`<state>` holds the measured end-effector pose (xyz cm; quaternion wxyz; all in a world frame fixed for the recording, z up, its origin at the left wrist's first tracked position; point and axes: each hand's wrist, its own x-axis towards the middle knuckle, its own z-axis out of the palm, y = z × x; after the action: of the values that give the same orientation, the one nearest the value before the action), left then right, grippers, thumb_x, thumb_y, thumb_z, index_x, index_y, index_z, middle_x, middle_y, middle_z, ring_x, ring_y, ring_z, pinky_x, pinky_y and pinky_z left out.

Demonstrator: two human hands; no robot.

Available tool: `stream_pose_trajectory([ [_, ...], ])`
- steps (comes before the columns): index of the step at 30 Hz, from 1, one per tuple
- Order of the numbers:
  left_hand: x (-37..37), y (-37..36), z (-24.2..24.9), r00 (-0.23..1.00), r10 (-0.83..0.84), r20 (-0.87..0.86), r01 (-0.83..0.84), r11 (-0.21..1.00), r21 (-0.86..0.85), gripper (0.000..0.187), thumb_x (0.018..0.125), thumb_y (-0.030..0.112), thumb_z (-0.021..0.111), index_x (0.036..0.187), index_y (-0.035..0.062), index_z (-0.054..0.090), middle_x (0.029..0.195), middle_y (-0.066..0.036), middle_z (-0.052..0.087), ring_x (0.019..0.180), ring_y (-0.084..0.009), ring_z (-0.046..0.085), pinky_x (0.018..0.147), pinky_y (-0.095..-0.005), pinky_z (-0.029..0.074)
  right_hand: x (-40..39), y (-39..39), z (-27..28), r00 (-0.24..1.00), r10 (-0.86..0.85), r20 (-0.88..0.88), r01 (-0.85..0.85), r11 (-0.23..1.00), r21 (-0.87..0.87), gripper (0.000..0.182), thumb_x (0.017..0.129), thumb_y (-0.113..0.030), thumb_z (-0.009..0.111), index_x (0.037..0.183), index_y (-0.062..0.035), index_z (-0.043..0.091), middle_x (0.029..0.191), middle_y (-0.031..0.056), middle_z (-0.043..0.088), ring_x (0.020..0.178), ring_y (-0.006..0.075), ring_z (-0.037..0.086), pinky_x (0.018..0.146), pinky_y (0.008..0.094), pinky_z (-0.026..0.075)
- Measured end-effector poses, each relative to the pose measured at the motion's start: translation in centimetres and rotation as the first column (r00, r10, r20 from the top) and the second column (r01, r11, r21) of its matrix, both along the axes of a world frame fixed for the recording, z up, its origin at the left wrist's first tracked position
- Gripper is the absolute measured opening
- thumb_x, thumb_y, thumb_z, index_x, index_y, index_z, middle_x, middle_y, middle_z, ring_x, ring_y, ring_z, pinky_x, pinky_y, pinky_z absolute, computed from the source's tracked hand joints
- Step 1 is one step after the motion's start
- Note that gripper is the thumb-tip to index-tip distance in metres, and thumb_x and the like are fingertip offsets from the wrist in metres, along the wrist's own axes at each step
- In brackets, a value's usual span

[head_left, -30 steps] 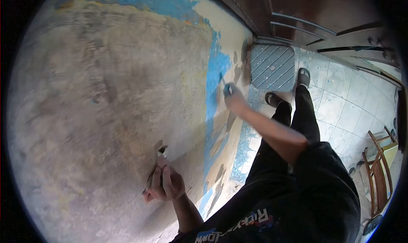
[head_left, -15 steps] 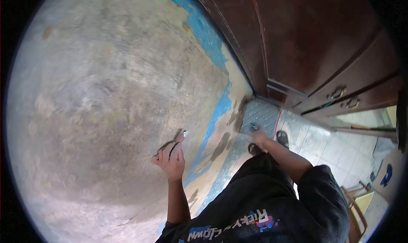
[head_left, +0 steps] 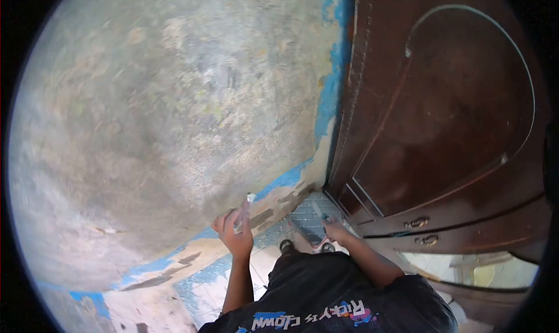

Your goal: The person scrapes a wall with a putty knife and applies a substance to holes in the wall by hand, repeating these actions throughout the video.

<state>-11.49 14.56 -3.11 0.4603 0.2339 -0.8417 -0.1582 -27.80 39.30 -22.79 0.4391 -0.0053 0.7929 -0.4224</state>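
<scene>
My left hand point(head_left: 234, 235) is closed around a small, narrow, pale object point(head_left: 247, 207) with a shiny tip; I cannot tell its kind. It is raised in front of the rough grey wall point(head_left: 174, 100), near the lower strip of peeling blue paint point(head_left: 285, 178). Lower down and to the right, my right hand point(head_left: 336, 231) grips a scraper point(head_left: 318, 210) with a dark greenish handle and a thin flat blade. The blade points toward the corner, over the grey ribbed floor panel point(head_left: 305, 223).
A dark brown wooden cabinet point(head_left: 454, 111) with curved trim and metal handles point(head_left: 416, 223) stands close on the right. Debris lies on the tiled floor point(head_left: 218, 286) along the wall. My sandalled feet point(head_left: 286, 247) are just below the panel. A mirror-like panel point(head_left: 466, 269) is at lower right.
My view has swung toward the cabinet and the corner. My right hand, blurred before, now shows the scraper plainly. My left hand still holds its small object near the wall.
</scene>
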Motion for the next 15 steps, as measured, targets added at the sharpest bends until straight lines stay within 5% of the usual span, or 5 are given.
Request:
stream_pose_trajectory([
  [7,0.7,5.8,-3.9,0.999,0.047,0.011,-0.048,0.985,0.166,0.034,0.079,0.008,0.078,0.112,0.0074,0.068,0.104,-0.013,0.068,0.1,-0.0334,0.061,0.094,-0.0434,0.039,-3.0,1.6,-0.5,0.844,0.048,-0.535,-0.185,0.961,-0.207,0.032,0.104,-0.026,0.054,0.131,-0.0083,0.054,0.082,0.005,0.058,0.072,0.0139,0.055,0.064,0.0326,0.047],
  [10,0.3,6.1,-2.7,0.998,0.062,-0.024,-0.058,0.988,0.141,0.032,0.081,0.008,0.076,0.112,0.0069,0.068,0.104,-0.013,0.068,0.1,-0.0339,0.06,0.095,-0.0438,0.038,-5.4,1.5,4.0,0.886,-0.057,-0.46,-0.082,0.957,-0.277,0.024,0.103,-0.017,0.055,0.124,-0.0059,0.057,0.084,0.0027,0.056,0.079,0.012,0.053,0.072,0.0294,0.045],
  [13,-0.3,4.7,-0.7,0.997,0.066,-0.049,-0.063,0.996,0.063,0.03,0.083,0.009,0.073,0.113,0.0067,0.068,0.105,-0.013,0.068,0.101,-0.0339,0.06,0.096,-0.045,0.036,-8.9,0.7,7.1,0.841,-0.114,-0.528,-0.07,0.946,-0.316,0.035,0.102,-0.021,0.053,0.133,-0.0044,0.052,0.123,0.0265,0.062,0.118,0.0435,0.06,0.101,0.0445,0.046],
  [14,-0.4,3.8,-0.1,0.997,0.064,-0.045,-0.063,0.998,0.026,0.03,0.083,0.009,0.072,0.113,0.0068,0.068,0.105,-0.013,0.068,0.101,-0.0338,0.06,0.096,-0.0454,0.036,-9.9,-0.2,7.8,0.757,-0.201,-0.622,-0.05,0.931,-0.361,0.028,0.103,-0.012,0.053,0.129,-0.0042,0.054,0.088,0.0024,0.055,0.08,0.0117,0.052,0.074,0.0294,0.045],
  [15,-0.6,3.0,0.8,0.997,0.063,-0.04,-0.064,0.998,-0.011,0.03,0.084,0.009,0.072,0.113,0.0068,0.068,0.105,-0.013,0.068,0.101,-0.0338,0.059,0.096,-0.0459,0.035,-10.9,-0.8,9.5,0.72,-0.239,-0.652,-0.053,0.917,-0.395,0.03,0.103,-0.013,0.052,0.132,-0.0042,0.052,0.089,0.0032,0.055,0.081,0.0125,0.052,0.075,0.0299,0.045],
])
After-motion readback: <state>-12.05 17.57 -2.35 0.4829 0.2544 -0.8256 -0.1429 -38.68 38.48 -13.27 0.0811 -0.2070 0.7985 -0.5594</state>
